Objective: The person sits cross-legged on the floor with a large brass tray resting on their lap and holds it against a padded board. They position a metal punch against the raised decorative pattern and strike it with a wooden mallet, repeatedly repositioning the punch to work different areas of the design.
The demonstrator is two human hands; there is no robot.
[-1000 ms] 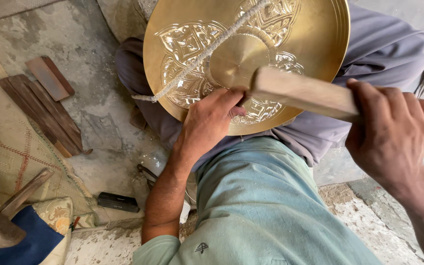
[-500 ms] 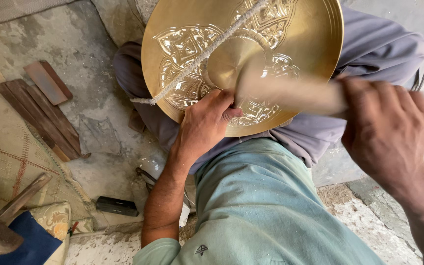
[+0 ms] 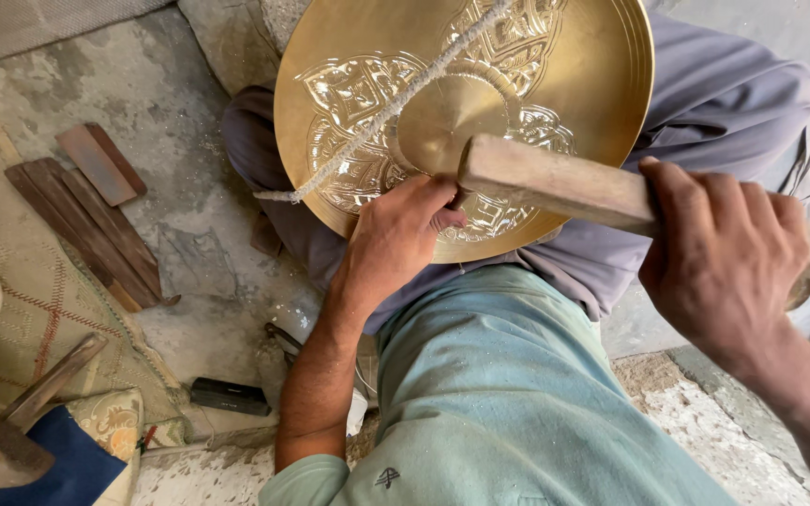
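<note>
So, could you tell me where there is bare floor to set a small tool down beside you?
Bare grey concrete floor lies between the flat reddish wooden strips and the round embossed brass plate. Another patch sits at the right, below the knee. The lap is crowded: left hand on the plate, right hand gripping the wooden mallet.

wooden mallet (image 3: 555, 183): blurred mid-swing 0.5 s ago, now sharp | head down by left hand (image 3: 405, 234)
</note>
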